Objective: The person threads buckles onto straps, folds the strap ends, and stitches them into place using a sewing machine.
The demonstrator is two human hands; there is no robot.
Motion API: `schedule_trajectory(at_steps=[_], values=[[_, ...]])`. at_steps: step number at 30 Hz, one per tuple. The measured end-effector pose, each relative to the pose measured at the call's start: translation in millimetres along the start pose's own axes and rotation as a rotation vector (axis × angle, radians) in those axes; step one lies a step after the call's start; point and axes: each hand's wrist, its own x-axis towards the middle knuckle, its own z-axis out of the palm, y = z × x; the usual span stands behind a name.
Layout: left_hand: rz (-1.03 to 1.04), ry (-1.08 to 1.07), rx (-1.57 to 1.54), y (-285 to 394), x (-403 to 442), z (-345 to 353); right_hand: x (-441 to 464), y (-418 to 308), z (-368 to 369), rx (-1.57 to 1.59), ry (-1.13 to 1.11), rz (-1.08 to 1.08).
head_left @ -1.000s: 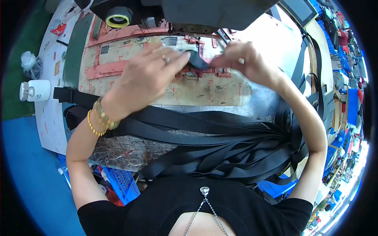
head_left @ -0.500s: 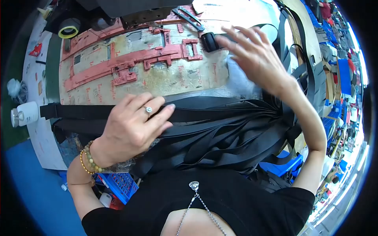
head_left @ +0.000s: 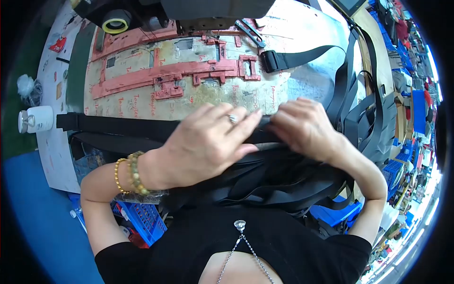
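Note:
A pile of black webbing straps (head_left: 283, 175) lies across the front of the work surface. One black webbing strap (head_left: 127, 125) runs straight along its top edge, with a dark buckle (head_left: 67, 121) at the left end. My left hand (head_left: 203, 142), wearing a ring and bracelets, is over this strap, fingers stretched out and thumb apart. Beside its fingertips, my right hand (head_left: 305, 128) has its fingers curled round a bit of black strap, slightly blurred. Behind my hands, a black buckle (head_left: 270, 61) with a strap rests on the board.
A pale board (head_left: 127, 104) with red templates (head_left: 165, 73) lies under a dark machine head (head_left: 213, 9). A metal clip-like tool (head_left: 250, 34) lies near the buckle. At left stands a white bottle (head_left: 40, 119); a blue crate (head_left: 144, 221) is below. More straps (head_left: 350, 75) hang at right.
My right hand has come down from the buckle to the strap pile and closed. My left hand has slid right along the strap. The black buckle is left lying on the board.

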Motion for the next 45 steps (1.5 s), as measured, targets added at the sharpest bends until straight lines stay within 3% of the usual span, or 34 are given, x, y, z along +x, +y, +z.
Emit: schedule_trajectory(at_steps=[4,7,9,11,12,14,16,17,19,21,22,24,30,34,40,45], values=[[-0.009,-0.024,0.121,3,0,-2,5,-23,-27,-0.105,0.200,-0.086],[-0.093,-0.026,0.216,-13,-1,-16,-8,-18,-58,-0.079,0.309,0.019],[-0.153,-0.022,0.314,-21,-7,-22,-18,-6,-70,-0.238,0.501,0.052],[-0.194,-0.001,0.296,-24,-9,-30,-30,2,-83,-0.284,0.508,0.532],[-0.239,0.026,0.279,-25,-9,-35,-35,10,-86,-0.286,0.509,0.535],[-0.332,0.078,0.242,-23,-9,-42,-38,26,-86,-0.464,0.189,0.897],[-0.390,-0.060,-0.126,-20,-7,-45,-23,23,-66,-0.687,0.131,0.702],[-0.385,-0.065,-0.124,-21,-6,-45,-11,18,-57,-0.818,0.088,0.508],[-0.173,-0.354,-0.357,-25,-3,-43,22,-14,-48,-0.314,0.111,0.129],[-0.159,-0.262,-0.273,-21,2,-46,42,-20,-31,0.028,-0.001,-0.207],[-0.155,-0.168,-0.189,-18,4,-49,48,-20,-31,0.027,0.000,-0.207],[-0.155,0.022,-0.021,-14,4,-53,59,-21,-31,0.305,-0.382,0.084],[-0.162,-0.180,-0.096,-17,-9,-51,68,-26,-21,0.746,-0.125,-0.062],[-0.351,-0.087,-0.641,-23,-4,-44,71,-25,-36,1.216,0.006,0.601],[-0.283,-0.248,-0.720,-27,-2,-37,62,-17,-5,1.187,-0.057,0.482],[-0.400,-0.264,-0.603,-27,-2,-50,57,-8,-2,1.138,0.011,0.498]])
